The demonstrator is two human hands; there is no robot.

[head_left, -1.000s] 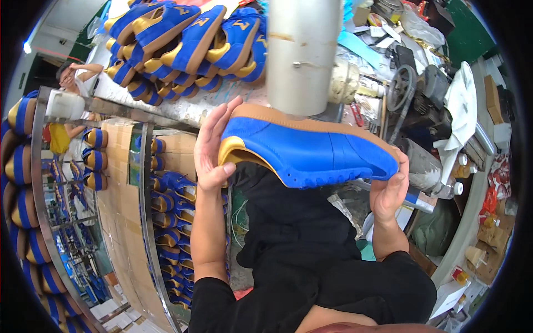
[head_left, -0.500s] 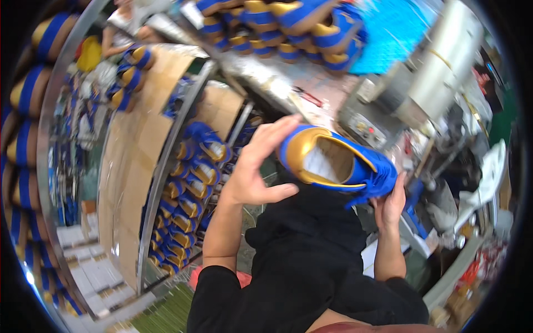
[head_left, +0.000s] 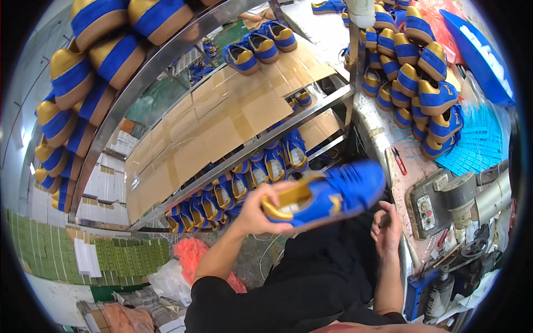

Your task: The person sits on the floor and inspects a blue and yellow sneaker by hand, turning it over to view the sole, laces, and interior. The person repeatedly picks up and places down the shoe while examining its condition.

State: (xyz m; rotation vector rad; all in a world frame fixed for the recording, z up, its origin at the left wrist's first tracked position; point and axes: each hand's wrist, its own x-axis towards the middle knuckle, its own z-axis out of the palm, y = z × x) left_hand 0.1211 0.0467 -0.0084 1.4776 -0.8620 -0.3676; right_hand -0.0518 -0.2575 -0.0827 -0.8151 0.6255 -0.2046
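Observation:
A blue shoe with a gold heel and a brown sole is in my left hand, which grips it around the heel, thumb below and fingers over the collar. The toe points right and away from me; its edges are slightly blurred. My right hand is apart from the shoe, below its toe. Its fingers are loosely curled and hold nothing. On the rack's lower level nearby stand several similar shoes.
At left, a metal-framed rack has a cardboard-covered shelf with three shoes on it. More shoes are stacked high at far left. The right-hand worktable carries piled shoes, red-handled snips, blue strips and a machine.
My left hand has closed on the shoe's heel and moved it left and lower. The right hand has let go of the toe. The view has turned left toward the rack.

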